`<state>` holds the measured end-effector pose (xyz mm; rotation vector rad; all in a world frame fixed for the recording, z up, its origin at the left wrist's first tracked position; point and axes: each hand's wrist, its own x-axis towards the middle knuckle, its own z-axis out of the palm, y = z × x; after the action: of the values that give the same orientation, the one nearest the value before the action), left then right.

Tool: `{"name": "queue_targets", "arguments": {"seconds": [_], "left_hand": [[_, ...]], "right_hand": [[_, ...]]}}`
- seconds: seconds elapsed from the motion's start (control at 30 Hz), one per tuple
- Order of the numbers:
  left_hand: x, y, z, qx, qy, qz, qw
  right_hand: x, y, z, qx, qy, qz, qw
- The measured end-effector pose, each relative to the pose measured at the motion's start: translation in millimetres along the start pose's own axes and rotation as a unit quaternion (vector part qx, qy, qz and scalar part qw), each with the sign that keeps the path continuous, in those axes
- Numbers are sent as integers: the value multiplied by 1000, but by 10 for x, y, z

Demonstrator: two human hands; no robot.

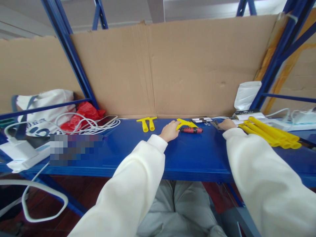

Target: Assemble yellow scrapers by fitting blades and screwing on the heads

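Brown cardboard [197, 65], flat and creased, is standing along the far edge of the smooth blue shelf [123, 148]. Toward the right edge, round, hollow yellow tubes [271, 133] are lying in a pile. The left hand [170, 131] is pinching the left end of a yellow piece [187, 123], right of the middle near the far edge. The right hand [226, 124] is touching a small grey thing [217, 125]; I cannot tell whether it is pinching it. Work is seeming partway: one piece is being handled, while two plastic-looking T-pieces [145, 125] are lying side by side by the far edge, finished or untouched, I cannot tell. A red-and-black rod [192, 130] is lying just under the held piece.
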<state>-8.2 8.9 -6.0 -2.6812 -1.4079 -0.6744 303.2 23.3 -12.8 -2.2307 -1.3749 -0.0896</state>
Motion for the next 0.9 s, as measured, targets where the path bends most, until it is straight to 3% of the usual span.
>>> {"name": "queue_targets", "arguments": {"seconds": [0.1, 0.23, 0.4, 0.6, 0.8, 0.9], "left_hand": [[-4, 5, -9, 5, -1, 2, 1000], [-21, 26, -44, 19, -11, 4, 1000], [-42, 54, -77, 36, -22, 19, 999], [-47, 73, -70, 53, -25, 34, 998], [-43, 94, -66, 78, -31, 42, 996], [-32, 91, -48, 83, -27, 47, 995]], "right_hand": [[-57, -71, -113, 6, -15, 63, 998], [-73, -152, -170, 49, 6, 73, 996], [-123, -325, -146, 242, -33, 75, 967], [-399, -666, -147, 381, -114, 3, 917], [-628, -899, -89, 403, -187, -75, 893], [-652, -925, -53, 402, -192, -94, 890]]}}
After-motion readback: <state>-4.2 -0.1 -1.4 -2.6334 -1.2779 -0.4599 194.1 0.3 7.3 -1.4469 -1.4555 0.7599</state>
